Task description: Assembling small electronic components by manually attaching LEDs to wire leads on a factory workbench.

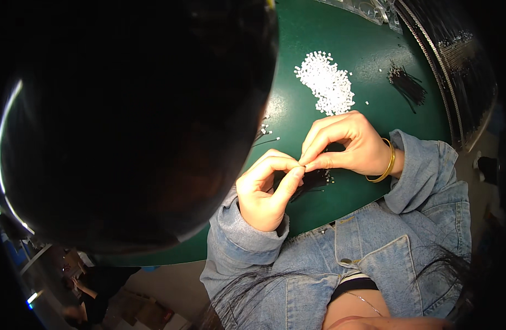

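Note:
My left hand [266, 190] and my right hand [346, 143] meet fingertip to fingertip above a green table [368, 55]. Thumb and forefinger of each hand are pinched together on a small piece at the meeting point; it is too small to make out. A little bundle of thin black wires [316, 179] lies on the table just under the hands. Both forearms are in blue denim sleeves, and a gold bangle [386, 165] circles my right wrist.
A heap of tiny white pieces [327, 82] lies beyond the hands, with a few strays [265, 130] to the left. More black wires [407, 85] sit far right. A dark ribbed tray [456, 60] borders the right edge, clear plastic [368, 8] the top. A large dark shape [126, 121] hides the left.

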Available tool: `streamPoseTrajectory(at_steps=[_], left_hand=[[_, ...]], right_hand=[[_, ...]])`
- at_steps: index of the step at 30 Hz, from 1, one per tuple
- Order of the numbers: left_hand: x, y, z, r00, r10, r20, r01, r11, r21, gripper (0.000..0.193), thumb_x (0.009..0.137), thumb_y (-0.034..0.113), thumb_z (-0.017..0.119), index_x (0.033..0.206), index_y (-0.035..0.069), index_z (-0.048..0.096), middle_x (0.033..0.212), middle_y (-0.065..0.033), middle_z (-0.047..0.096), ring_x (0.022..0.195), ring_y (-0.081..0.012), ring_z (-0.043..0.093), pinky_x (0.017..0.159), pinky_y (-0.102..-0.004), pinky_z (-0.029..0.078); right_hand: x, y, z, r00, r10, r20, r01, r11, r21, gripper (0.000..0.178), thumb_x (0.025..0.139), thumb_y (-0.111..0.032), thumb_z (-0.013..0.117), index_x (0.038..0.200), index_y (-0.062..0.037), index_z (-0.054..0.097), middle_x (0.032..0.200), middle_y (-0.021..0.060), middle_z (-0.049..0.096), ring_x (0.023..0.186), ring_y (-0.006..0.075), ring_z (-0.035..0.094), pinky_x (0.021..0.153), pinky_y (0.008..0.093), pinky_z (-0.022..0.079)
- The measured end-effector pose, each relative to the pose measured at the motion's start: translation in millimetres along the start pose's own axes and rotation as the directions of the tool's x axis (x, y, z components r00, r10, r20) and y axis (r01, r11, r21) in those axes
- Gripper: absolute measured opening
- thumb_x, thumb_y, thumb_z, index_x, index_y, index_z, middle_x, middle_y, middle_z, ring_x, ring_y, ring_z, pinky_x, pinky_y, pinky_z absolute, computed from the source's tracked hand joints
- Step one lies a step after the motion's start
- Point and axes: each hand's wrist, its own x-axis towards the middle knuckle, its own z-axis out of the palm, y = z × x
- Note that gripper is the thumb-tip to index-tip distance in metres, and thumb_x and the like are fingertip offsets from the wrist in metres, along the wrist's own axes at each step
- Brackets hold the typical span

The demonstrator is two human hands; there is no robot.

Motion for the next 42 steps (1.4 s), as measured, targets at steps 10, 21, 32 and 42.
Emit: streamPoseTrajectory(at_steps=[10, 21, 32, 42], left_hand=[[15.6, -16.5, -9.5, 0.863, 0.505, -0.021, -0.126, 0.255, 0.959, 0.021, 0.071, 0.002, 0.063, 0.091, 0.004, 0.061, 0.076, -0.0054, 0.052, 0.069, -0.0173, 0.049, 0.064, -0.0287, 0.037], [-0.4, -11.1, 11.1, 0.932, 0.203, 0.299, -0.361, 0.505, 0.784, 0.018, 0.064, 0.002, 0.066, 0.080, 0.004, 0.059, 0.072, -0.0062, 0.052, 0.069, -0.0208, 0.048, 0.063, -0.0297, 0.036], [3.2, -11.6, 2.7, 0.973, 0.142, 0.183, -0.225, 0.774, 0.592, 0.010, 0.064, -0.004, 0.064, 0.073, -0.001, 0.061, 0.071, -0.0082, 0.057, 0.067, -0.0197, 0.054, 0.060, -0.0272, 0.043], [1.4, -7.0, 0.8, 0.997, -0.069, 0.025, 0.055, 0.931, 0.361, 0.007, 0.073, -0.003, 0.060, 0.081, -0.005, 0.060, 0.075, -0.0076, 0.060, 0.069, -0.0142, 0.057, 0.066, -0.0244, 0.046]], right_hand=[[12.0, -5.3, -45.6, 0.957, -0.258, -0.133, 0.082, 0.681, -0.728, 0.013, 0.065, -0.002, 0.067, 0.077, -0.0037, 0.065, 0.076, 0.0047, 0.059, 0.075, 0.0167, 0.054, 0.065, 0.0263, 0.043], [8.8, 10.4, -38.1, 0.960, -0.279, 0.027, 0.161, 0.466, -0.870, 0.013, 0.061, -0.006, 0.067, 0.069, -0.0048, 0.057, 0.074, 0.0021, 0.050, 0.077, 0.0193, 0.047, 0.067, 0.0291, 0.040], [9.1, 7.7, -34.9, 0.953, -0.279, -0.114, 0.104, 0.660, -0.744, 0.012, 0.063, 0.002, 0.063, 0.072, -0.0030, 0.056, 0.075, 0.0038, 0.056, 0.069, 0.0165, 0.053, 0.062, 0.0257, 0.044], [5.0, -3.1, -23.1, 0.986, 0.167, -0.020, -0.168, 0.986, -0.017, 0.012, 0.073, 0.002, 0.062, 0.085, 0.0007, 0.063, 0.082, 0.0056, 0.060, 0.077, 0.0110, 0.058, 0.069, 0.0222, 0.047]])
